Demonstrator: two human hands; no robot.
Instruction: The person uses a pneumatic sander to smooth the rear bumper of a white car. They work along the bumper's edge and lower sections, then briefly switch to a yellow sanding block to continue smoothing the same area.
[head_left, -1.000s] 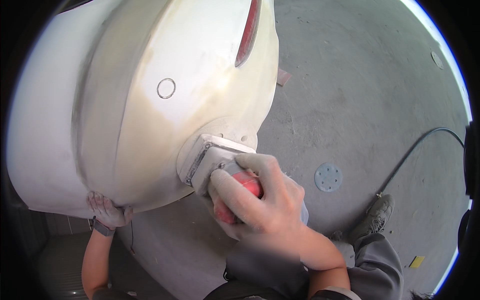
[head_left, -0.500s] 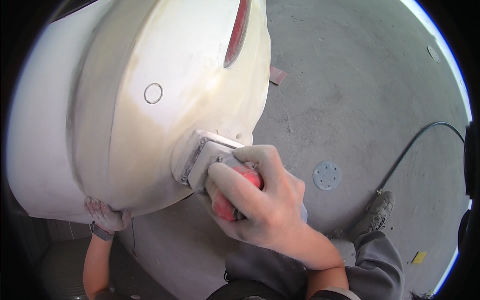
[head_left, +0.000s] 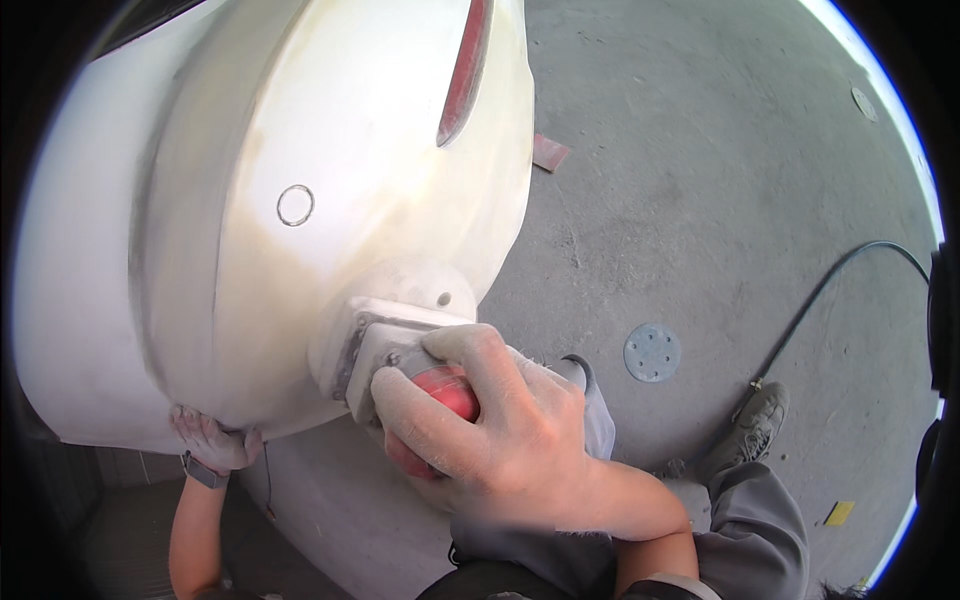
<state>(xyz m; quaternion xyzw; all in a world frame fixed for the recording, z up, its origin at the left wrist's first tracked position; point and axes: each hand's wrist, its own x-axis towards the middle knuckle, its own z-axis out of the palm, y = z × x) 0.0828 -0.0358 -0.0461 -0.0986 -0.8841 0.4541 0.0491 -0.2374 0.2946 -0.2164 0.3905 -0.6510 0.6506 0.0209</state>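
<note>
1. So the right hand (head_left: 495,430) is gripping a sander (head_left: 405,350), fingers and thumb wrapping around its red body. The left hand (head_left: 215,440) isn't holding any tool; it's pressing its fingers against the lower edge of the bumper (head_left: 345,120).
2. The bumper is filling the upper left, with the sander's round pad (head_left: 415,280) looking like it's lying on its bottom right corner.
3. I'm guessing the step in hand is smoothing that corner. To me the next move is calling for a flat pad and light pressure around the curve.
4. Texture-wise, the bumper is showing matte white fading to yellowish cream, bulging smoothly around a long crease. A glossy-looking red strip (head_left: 463,80) is tapering to a point.
5. Pale dust is coating the right hand's fingers, and a perforated gray disc (head_left: 652,352) is lying on the rough concrete floor (head_left: 700,200).
</note>
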